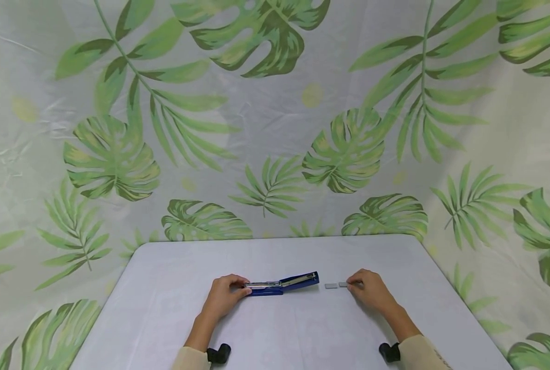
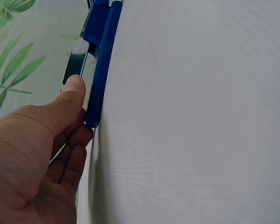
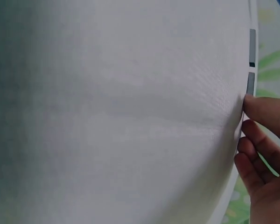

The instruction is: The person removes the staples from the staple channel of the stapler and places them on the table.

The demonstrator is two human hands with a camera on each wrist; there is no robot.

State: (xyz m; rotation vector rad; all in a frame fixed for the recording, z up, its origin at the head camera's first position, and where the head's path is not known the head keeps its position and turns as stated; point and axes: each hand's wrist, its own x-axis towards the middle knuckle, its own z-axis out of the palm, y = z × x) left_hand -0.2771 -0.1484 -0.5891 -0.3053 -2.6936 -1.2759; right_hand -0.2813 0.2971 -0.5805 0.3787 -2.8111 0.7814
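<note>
An opened blue stapler (image 1: 268,291) lies at the middle of the table, its top part swung out to the right and its metal magazine showing. At its left end my left hand (image 1: 225,296) grips it, the thumb (image 2: 74,86) on the upper side. Two short grey staple strips lie in a row to the right of the stapler. The left staple strip (image 1: 331,285) is untouched. My right hand (image 1: 369,289) pinches the right end of the other staple strip (image 1: 343,284), thumb and fingertips low at the cloth; that end is hidden by the fingers.
A white cloth covers the table (image 1: 164,267). Behind it hangs a leaf-patterned curtain (image 1: 275,128). Black straps with mounts (image 1: 219,353) sit at both wrists, by the beige sleeves (image 1: 423,353).
</note>
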